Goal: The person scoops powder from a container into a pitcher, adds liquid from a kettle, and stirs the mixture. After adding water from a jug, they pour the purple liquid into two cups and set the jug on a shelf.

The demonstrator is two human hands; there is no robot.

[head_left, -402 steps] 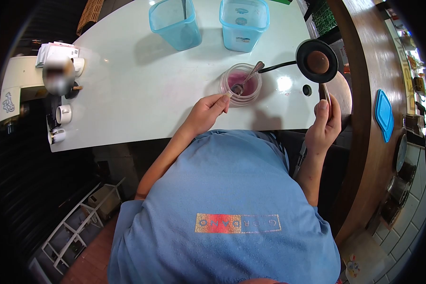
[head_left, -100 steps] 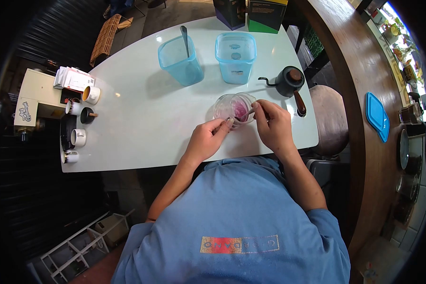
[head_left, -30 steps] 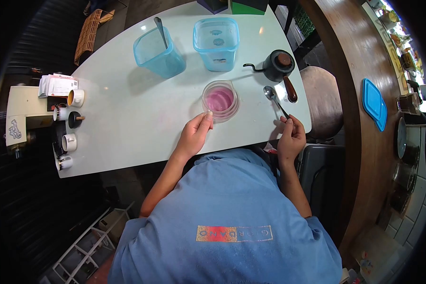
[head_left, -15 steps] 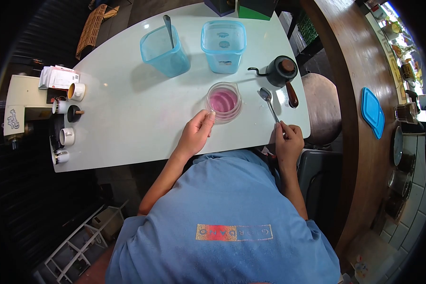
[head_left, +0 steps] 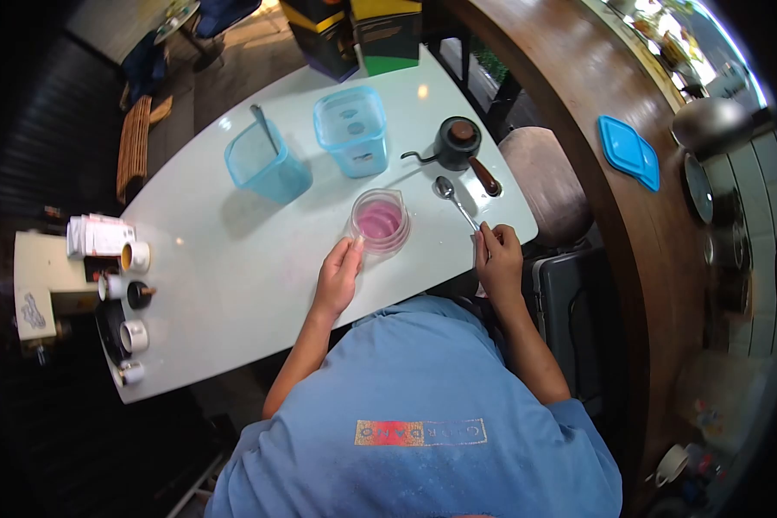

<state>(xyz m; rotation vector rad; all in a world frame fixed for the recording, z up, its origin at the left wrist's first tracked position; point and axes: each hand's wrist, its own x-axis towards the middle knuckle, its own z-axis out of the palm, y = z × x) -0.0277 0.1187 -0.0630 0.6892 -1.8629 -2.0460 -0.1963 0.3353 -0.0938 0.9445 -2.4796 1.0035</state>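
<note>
A clear cup with pink contents stands on the white table near its front edge. The fingers of my left hand are pinched at the cup's near left side. To the right, my right hand pinches the handle end of a metal spoon, whose bowl points away from me towards the black kettle. The kettle has a thin spout and a brown wooden handle. Beyond the cup stand two light blue containers: the left one holds a utensil, the right one is uncovered.
White cups and papers line the left end of the white table. Dark boxes stand at the far edge. Blue lids lie on the wooden counter at the right, beside a stool.
The view has turned and shifted, so the table and its objects appear rotated and moved left. Both hands keep their places, at the cup and on the spoon.
</note>
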